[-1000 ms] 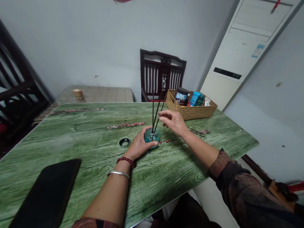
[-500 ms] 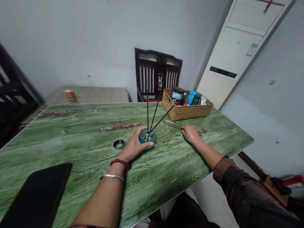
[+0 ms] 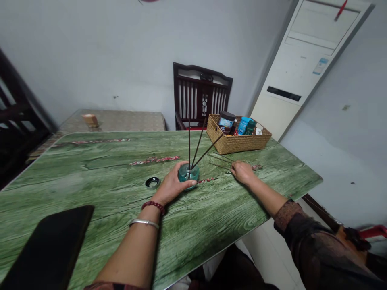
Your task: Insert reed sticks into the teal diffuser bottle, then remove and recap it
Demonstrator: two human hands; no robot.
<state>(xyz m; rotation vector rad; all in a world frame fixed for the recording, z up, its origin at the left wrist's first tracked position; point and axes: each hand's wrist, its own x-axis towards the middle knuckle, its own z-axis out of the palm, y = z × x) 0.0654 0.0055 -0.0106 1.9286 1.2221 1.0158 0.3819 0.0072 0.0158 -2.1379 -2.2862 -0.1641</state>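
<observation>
A reed diffuser bottle (image 3: 189, 175) of blue-green glass stands upright on the green table, with my left hand (image 3: 175, 182) wrapped round its left and near sides. Three dark reed sticks (image 3: 198, 145) fan up out of its neck. Right of the bottle, my right hand (image 3: 242, 172) rests low at the tabletop, its fingers closed on loose reed sticks (image 3: 222, 160) whose ends stick out leftward. How many the fingers hold is hidden. A black ring-shaped cap (image 3: 152, 182) lies left of the bottle, near my left wrist.
A wicker basket (image 3: 242, 143) of jars and bottles sits at the table's far right. A dark flat device (image 3: 48, 245) lies at the near left. Behind the table (image 3: 102, 181) are a wooden chair (image 3: 203, 90) and a lower table with an orange-brown block (image 3: 90, 120).
The ends of the loose sticks at my right hand have spread apart a little. My left hand stays on the bottle. The view has shifted slightly.
</observation>
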